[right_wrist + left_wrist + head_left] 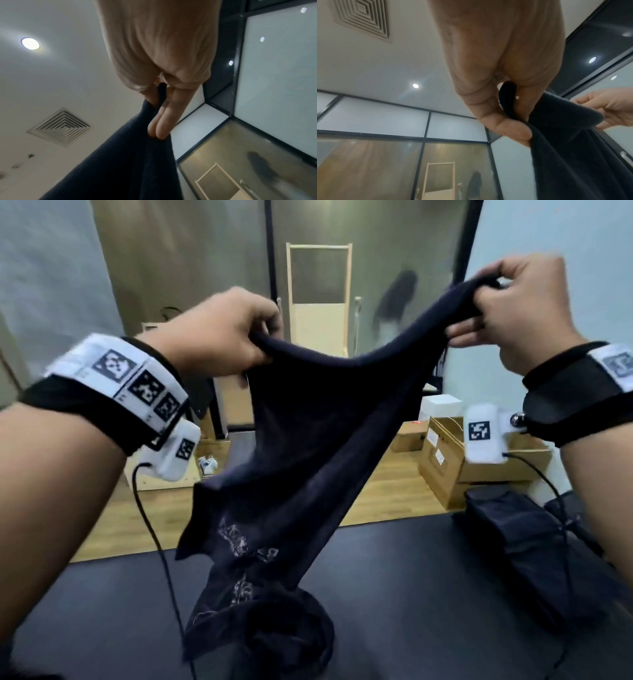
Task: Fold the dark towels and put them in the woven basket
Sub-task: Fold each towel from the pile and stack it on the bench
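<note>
A dark navy towel hangs in the air between my two hands, its lower end with pale embroidery bunched on the black table. My left hand pinches the towel's top edge at the left, thumb against fingers. My right hand pinches the top edge at the right, held a little higher. The left wrist view shows my left hand with the towel folded between thumb and fingers. In the right wrist view my right hand grips the towel. No woven basket is in view.
More dark towels lie piled at the table's right edge. Cardboard boxes and a white box stand on the wooden floor beyond the table. A pale wooden frame leans against the frosted glass wall. Wrist cables hang over the table.
</note>
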{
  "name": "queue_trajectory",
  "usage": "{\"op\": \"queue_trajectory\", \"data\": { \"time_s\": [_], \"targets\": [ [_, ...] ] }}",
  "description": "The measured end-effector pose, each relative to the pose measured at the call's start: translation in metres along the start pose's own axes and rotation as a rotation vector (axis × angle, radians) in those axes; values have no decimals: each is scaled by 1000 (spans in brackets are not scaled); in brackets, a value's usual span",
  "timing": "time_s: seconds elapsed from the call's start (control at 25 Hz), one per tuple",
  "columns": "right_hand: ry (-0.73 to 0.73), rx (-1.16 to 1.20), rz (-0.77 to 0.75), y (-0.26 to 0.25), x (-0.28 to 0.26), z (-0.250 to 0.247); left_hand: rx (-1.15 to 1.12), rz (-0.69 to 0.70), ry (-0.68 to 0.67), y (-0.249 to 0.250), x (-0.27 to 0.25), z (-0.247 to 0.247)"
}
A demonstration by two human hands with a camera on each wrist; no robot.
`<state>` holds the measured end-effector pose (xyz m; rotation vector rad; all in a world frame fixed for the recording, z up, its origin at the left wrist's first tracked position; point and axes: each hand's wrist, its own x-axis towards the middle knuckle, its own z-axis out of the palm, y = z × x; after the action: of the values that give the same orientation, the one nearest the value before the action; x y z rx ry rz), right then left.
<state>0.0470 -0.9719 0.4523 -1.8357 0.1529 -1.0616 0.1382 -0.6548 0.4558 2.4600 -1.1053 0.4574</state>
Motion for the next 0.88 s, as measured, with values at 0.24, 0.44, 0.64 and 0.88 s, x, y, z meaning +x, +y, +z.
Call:
{"op": "queue_trajectory", "data": {
  "time_s": [0.24,0.44,0.64,0.88],
  "targets": [
    [-79,-155,73,98,20,-92,-501,-177,-39,80,31,109],
    [-357,-567,-12,153,8,-156,-417,-185,-203,117,25,186],
    [-544,-401,292,201,2,-197,-374,-139,-246,132,22,217],
    [-1014,-453,544,242,14,-204,-124,-289,-439,95,42,226]
  ]
}}
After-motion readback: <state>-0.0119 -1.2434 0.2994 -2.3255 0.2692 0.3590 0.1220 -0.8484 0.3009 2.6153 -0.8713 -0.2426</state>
